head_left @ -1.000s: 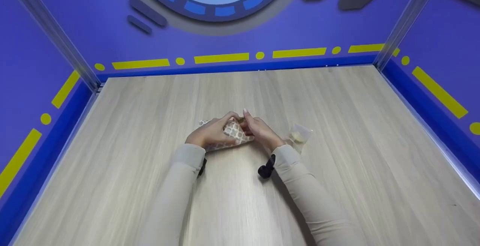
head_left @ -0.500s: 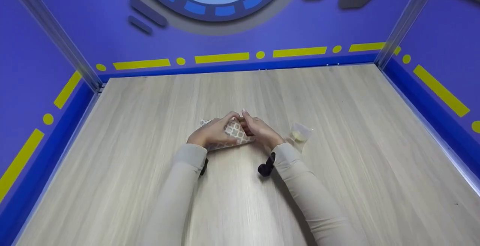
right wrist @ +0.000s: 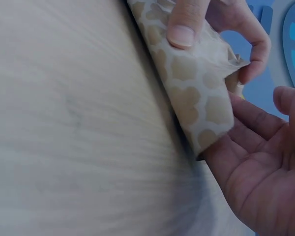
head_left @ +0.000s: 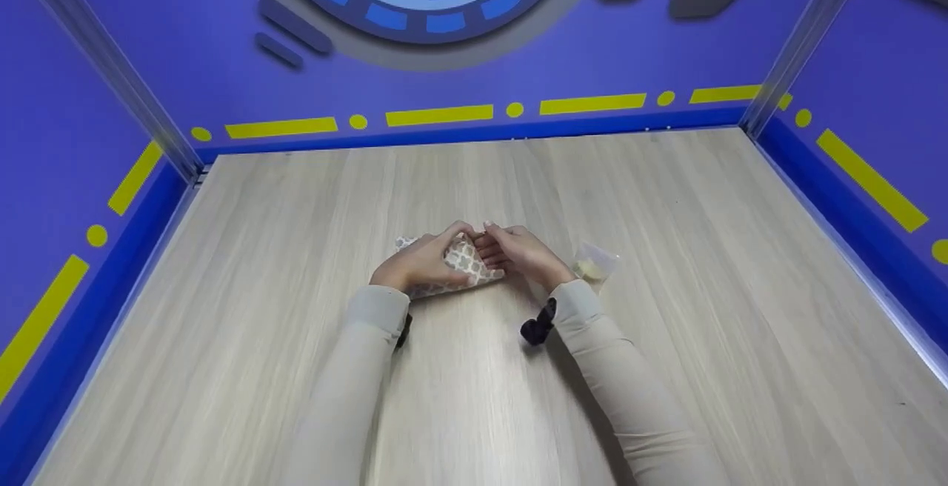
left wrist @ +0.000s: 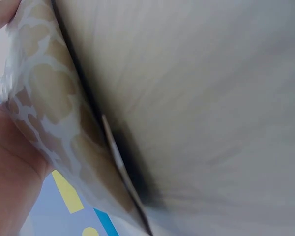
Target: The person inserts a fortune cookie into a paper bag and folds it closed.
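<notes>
A soft-looking packet (head_left: 463,256) with a beige-and-white quatrefoil print stands tilted close over the table, between the hands. My left hand (head_left: 426,260) grips it, the thumb across its printed face. In the right wrist view, the left thumb (right wrist: 182,29) presses that face and a curled finger is at a crinkled, torn-looking upper edge (right wrist: 236,64). My right hand (head_left: 526,253) is palm-up at the packet's right end. Its fingers reach behind the printed corner, their tips hidden, and its thumb stands apart. In the left wrist view, the packet's printed side (left wrist: 51,93) slants over the table.
A small clear bag (head_left: 592,264) with something pale yellow inside lies just right of the right wrist. The wood-grain table (head_left: 296,204) is bounded by blue walls (head_left: 437,130) at the back and both sides. Each wrist carries a black camera mount (head_left: 538,323).
My right hand has shifted slightly right, its thumb moving from upright to leaning and its fingers showing more. A brownish bit between the hands no longer shows. The left hand keeps its hold.
</notes>
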